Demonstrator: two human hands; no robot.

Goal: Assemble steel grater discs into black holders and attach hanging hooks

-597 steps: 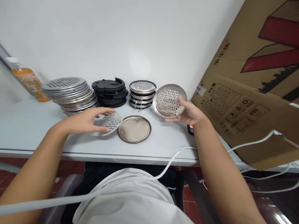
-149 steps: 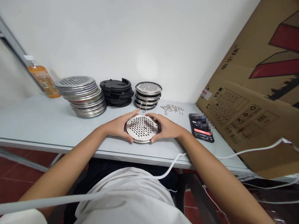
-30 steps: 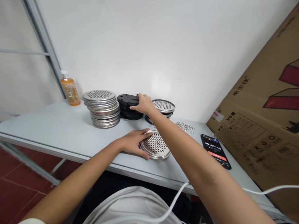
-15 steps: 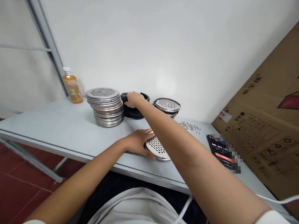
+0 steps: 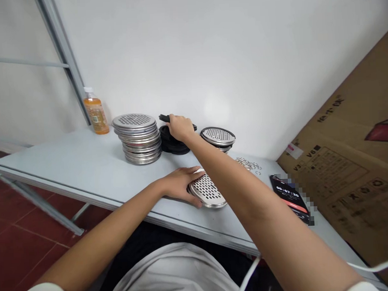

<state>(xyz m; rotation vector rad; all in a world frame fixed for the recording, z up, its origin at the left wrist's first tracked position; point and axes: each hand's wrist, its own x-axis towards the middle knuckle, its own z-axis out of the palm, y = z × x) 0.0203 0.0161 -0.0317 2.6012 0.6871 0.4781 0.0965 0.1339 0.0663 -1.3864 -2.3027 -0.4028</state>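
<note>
My left hand (image 5: 180, 184) grips the left rim of a round perforated metal disc (image 5: 210, 193) lying near the table's front edge. My right forearm passes above the disc and hides part of it. Farther back, my right hand (image 5: 181, 128) is closed on a black plastic ring (image 5: 163, 118), which is tilted and raised off a stack of black rings (image 5: 174, 147). To the left stands a tall stack of round perforated metal plates (image 5: 139, 141). On the right is a shorter stack of perforated discs (image 5: 218, 136), the top one with a dark rim.
Small metal clips (image 5: 248, 163) lie in a pile at the right. A phone (image 5: 289, 197) showing a timer rests near a big cardboard box (image 5: 339, 165). An orange bottle (image 5: 96, 113) stands at the back left of the grey table (image 5: 76, 168). A white cable (image 5: 251, 274) runs in front.
My right hand has lifted the black ring off its stack and tilted it. My left hand stays on the metal disc.
</note>
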